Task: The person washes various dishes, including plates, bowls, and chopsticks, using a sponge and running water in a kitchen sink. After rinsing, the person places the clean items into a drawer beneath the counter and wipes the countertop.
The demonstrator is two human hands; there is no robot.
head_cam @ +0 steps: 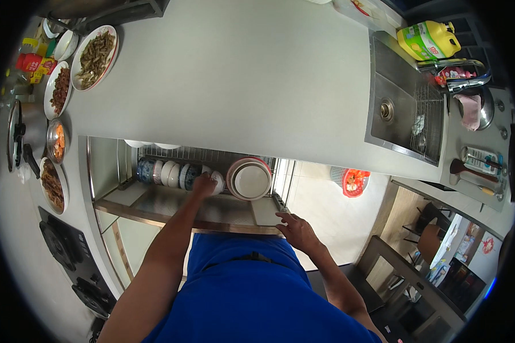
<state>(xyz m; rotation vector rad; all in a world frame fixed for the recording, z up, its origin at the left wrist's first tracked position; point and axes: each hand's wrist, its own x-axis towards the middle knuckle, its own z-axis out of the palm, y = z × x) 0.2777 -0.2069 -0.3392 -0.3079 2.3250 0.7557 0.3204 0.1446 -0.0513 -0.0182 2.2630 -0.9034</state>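
A pull-out dish drawer [236,228] with wire racks extends from under the counter in front of me. My left hand [204,185] reaches into it, its fingers on the rim of a white bowl [217,183] that leans at the right end of a row. Blue-patterned bowls [146,170] and plain white bowls [169,173] stand on edge to the left. To the right sits a stack of round white dishes [252,182], the outer one red-rimmed. At the drawer's front right corner is my right hand [299,231], empty, fingers apart; whether its fingertips touch the metal is unclear.
A steel sink [380,139] with a chrome faucet [470,64] lies right. Plates of cooked food [95,58], a lidded pot [32,133] and a black gas hob [62,244] line the left. A red basket [352,188] stands on the floor.
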